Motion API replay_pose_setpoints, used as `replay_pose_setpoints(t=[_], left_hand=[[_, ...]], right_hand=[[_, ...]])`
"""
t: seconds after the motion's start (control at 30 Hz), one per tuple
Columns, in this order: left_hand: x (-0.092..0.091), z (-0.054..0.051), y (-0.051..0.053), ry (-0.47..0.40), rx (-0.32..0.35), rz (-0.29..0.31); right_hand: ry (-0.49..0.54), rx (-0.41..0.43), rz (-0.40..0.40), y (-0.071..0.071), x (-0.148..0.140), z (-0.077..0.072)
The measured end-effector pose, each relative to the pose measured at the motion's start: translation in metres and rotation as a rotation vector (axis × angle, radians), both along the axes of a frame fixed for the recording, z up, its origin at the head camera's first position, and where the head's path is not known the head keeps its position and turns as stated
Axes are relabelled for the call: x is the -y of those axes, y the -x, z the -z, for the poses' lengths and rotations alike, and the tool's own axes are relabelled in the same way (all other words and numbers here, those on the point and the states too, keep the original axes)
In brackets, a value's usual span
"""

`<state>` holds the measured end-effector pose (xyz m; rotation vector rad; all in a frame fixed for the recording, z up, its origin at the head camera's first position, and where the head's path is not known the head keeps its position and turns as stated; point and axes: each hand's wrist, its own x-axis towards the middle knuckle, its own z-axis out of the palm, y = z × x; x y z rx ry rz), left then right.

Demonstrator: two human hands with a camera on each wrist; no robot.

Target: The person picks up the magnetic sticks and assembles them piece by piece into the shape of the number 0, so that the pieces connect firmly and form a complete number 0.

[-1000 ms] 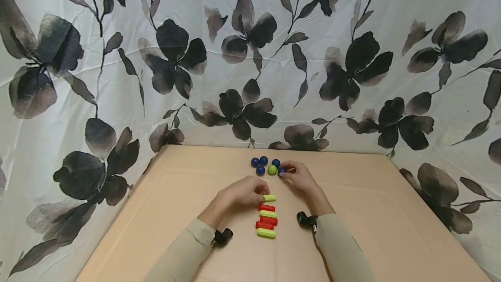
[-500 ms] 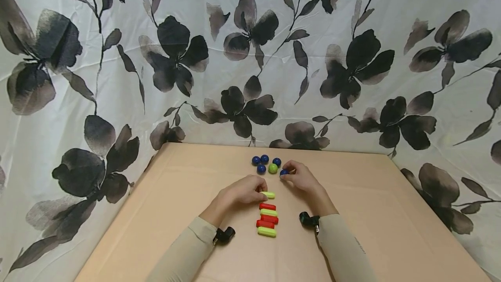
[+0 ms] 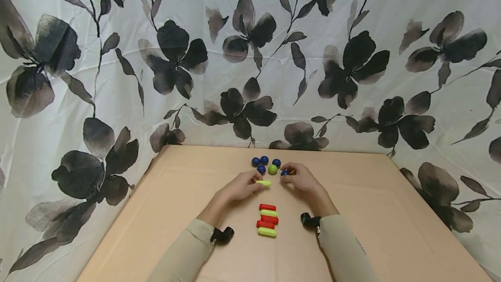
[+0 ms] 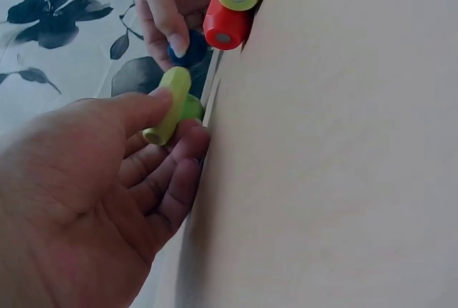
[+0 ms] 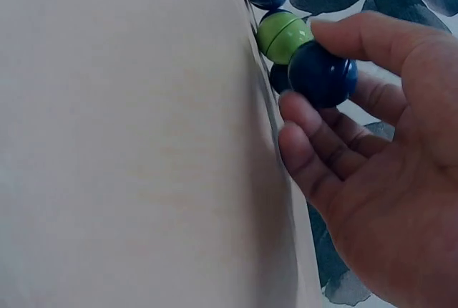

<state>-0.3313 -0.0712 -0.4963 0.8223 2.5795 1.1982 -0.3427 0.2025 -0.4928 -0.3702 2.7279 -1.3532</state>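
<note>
Thumb and fingers of my left hand (image 3: 239, 186) pinch a yellow-green rod (image 4: 169, 104), held above the table in front of the balls. My right hand (image 3: 301, 178) pinches a glossy dark-blue ball (image 5: 322, 74) between thumb and fingers, right of a lime-green ball (image 3: 272, 169). Several other blue balls (image 3: 264, 159) sit around the green one near the table's far edge. Nearer to me, red rods (image 3: 268, 207) and yellow-green rods (image 3: 267, 232) lie side by side in a column. In the left wrist view, round grey discs show in the rods' ends.
A light-brown table (image 3: 188, 186) lies under both hands. Behind it hangs a white cloth (image 3: 289, 77) printed with dark flowers. Small black cameras (image 3: 222, 235) are strapped at both wrists.
My left hand has lifted the yellow-green rod from the far end of the column and carried it away from me toward the balls. My right hand has drawn its blue ball slightly right of the green one.
</note>
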Motion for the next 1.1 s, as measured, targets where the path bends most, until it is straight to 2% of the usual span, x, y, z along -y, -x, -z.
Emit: replay_pose_setpoints(t=[0.2,0.5,0.73,0.97,1.1], left_hand=[[0.002,0.004,0.004,-0.072,-0.02,-0.059],[0.002,0.004,0.004,-0.11,-0.017,-0.112],[-0.001,0.007,0.005,-0.171,0.001,-0.122],[-0.006,0.008,0.006,-0.148,-0.018,-0.107],[-0.009,0.008,0.005,-0.15,-0.007,-0.103]], right_hand=[[0.034,0.017,-0.04,-0.003,-0.001,-0.004],[0.036,0.023,-0.078,-0.004,0.0,-0.008],[0.041,0.043,-0.111,-0.005,0.005,-0.009],[0.035,0.051,-0.175,-0.004,0.009,-0.007],[0.029,0.045,-0.204,-0.004,0.013,-0.008]])
